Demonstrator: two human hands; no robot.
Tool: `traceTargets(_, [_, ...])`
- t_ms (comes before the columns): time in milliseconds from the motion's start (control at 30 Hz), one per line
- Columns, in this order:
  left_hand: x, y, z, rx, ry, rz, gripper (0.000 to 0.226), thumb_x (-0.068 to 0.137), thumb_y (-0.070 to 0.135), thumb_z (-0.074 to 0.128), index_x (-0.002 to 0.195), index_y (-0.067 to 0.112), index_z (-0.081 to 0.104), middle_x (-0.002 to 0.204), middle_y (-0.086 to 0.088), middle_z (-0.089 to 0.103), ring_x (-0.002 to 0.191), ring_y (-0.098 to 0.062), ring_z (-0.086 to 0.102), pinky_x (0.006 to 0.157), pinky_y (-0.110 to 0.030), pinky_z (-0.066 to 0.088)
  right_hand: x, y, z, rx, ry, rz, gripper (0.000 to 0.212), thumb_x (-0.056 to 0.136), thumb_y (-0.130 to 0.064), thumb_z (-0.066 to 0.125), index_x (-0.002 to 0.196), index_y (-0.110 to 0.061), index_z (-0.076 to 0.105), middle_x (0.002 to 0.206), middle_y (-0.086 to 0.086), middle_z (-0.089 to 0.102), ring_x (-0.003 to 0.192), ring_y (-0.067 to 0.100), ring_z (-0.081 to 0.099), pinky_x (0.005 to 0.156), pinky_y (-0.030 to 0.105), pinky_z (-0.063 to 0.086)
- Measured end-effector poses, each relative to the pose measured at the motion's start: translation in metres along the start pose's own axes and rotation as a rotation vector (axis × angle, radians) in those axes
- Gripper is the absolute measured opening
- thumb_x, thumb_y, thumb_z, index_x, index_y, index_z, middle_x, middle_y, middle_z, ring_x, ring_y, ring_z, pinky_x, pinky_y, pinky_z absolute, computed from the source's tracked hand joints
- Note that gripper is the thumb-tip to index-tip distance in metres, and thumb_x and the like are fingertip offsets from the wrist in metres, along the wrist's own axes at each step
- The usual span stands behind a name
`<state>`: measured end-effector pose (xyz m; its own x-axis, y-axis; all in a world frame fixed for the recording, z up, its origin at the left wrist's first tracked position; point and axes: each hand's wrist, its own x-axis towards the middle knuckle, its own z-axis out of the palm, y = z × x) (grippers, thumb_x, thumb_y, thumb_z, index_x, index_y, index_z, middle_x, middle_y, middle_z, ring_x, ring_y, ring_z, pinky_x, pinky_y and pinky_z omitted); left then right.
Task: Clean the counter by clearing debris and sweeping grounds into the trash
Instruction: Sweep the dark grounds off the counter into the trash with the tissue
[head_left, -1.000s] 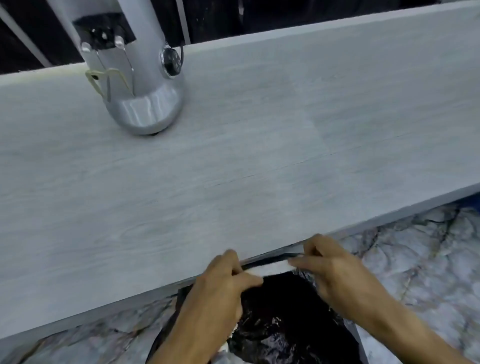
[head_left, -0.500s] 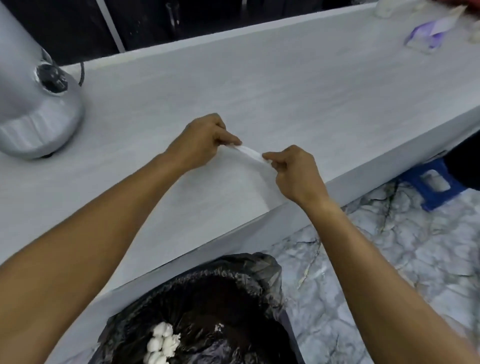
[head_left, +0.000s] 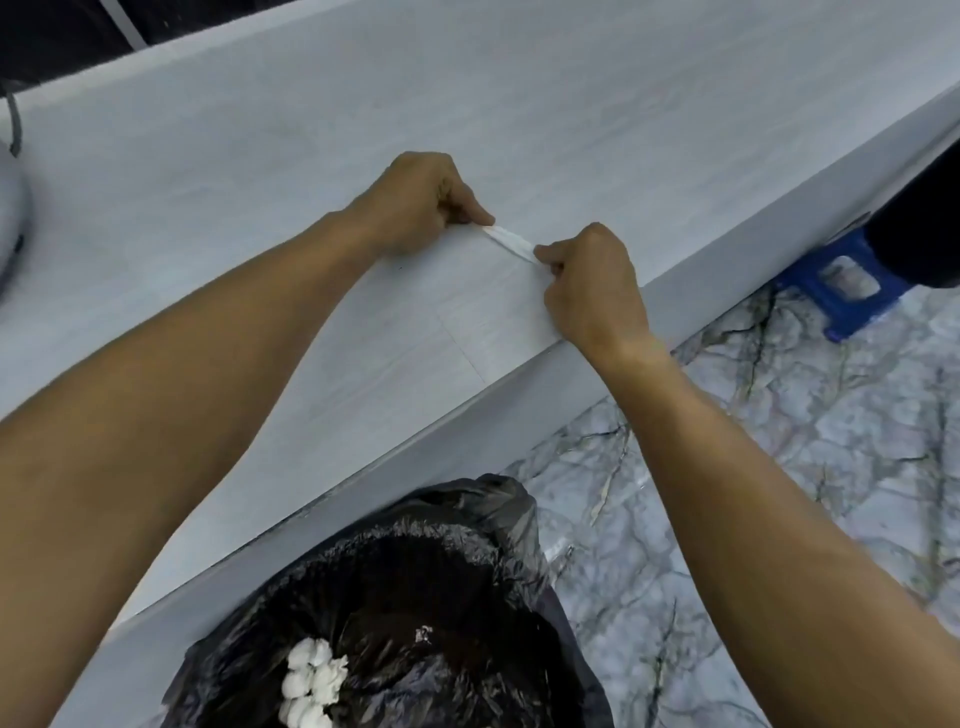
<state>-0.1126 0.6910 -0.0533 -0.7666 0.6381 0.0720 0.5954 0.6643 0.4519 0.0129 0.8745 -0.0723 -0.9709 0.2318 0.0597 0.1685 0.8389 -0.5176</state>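
White strip (head_left: 508, 241), thin and slightly twisted, lies low over the counter (head_left: 597, 119) near its front edge, stretched between both hands. Left hand (head_left: 423, 200) pinches its far end with curled fingers; right hand (head_left: 589, 283) pinches the near end the same way. Below the front edge stands a trash bin lined with a black bag (head_left: 498, 525), holding dark grounds (head_left: 415, 587) and white wads (head_left: 311, 680); a blue stool (head_left: 810, 291) sits on the marble floor (head_left: 779, 415).
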Motion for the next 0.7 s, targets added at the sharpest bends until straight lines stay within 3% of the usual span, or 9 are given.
traceTargets(167, [-0.117,-0.038,-0.034,0.024,-0.020,-0.067,0.032,0.086,0.001,0.071,0.103,0.029,0.077,0.093,0.006,0.062,0.083,-0.006,0.055,0.072,-0.003,0.038,-0.073,-0.070,0.042,0.023,-0.043,-0.208,0.036,0.090,0.007,0.051,0.120,-0.005,0.069,0.096,0.013,0.050,0.082,0.031,0.050,0.068,0.042,0.047])
traceTargets(333, [-0.260,-0.074,-0.056,0.098,0.017,-0.206,0.058,0.075,-0.013,0.072,0.104,0.037,0.075,0.092,0.014,0.057,0.077,-0.009,0.057,0.064,-0.019,0.040,-0.137,-0.141,0.080,0.064,-0.191,-0.394,0.033,0.086,0.009,0.048,0.109,-0.004,0.069,0.091,0.011,0.047,0.076,0.024,0.040,0.062,0.034,0.031])
traceTargets(467, [-0.340,-0.082,-0.062,0.072,0.023,-0.321,0.067,0.073,-0.015,0.073,0.106,0.044,0.073,0.095,0.021,0.055,0.078,-0.007,0.058,0.063,-0.021,0.042,-0.161,-0.173,0.094,0.080,-0.320,-0.493,0.039,0.083,0.011,0.048,0.109,-0.006,0.070,0.094,0.011,0.048,0.081,0.026,0.043,0.068,0.038,0.041])
traceTargets(567, [-0.359,-0.066,-0.073,0.002,0.060,-0.357,0.059,0.075,-0.014,0.073,0.102,0.038,0.076,0.091,0.019,0.060,0.081,0.000,0.058,0.065,-0.008,0.040,-0.144,-0.186,0.087,0.129,-0.434,-0.487,0.044,0.090,0.008,0.050,0.123,-0.015,0.069,0.108,0.010,0.053,0.097,0.027,0.051,0.083,0.035,0.047])
traceTargets(700, [-0.312,-0.084,-0.098,-0.029,0.309,-0.439,0.036,0.088,0.001,0.068,0.105,0.031,0.077,0.091,0.014,0.060,0.084,0.005,0.056,0.074,0.002,0.036,-0.063,-0.214,0.079,0.104,-0.290,-0.535,0.044,0.087,0.010,0.054,0.116,-0.017,0.074,0.108,0.010,0.063,0.100,0.024,0.061,0.082,0.014,0.038])
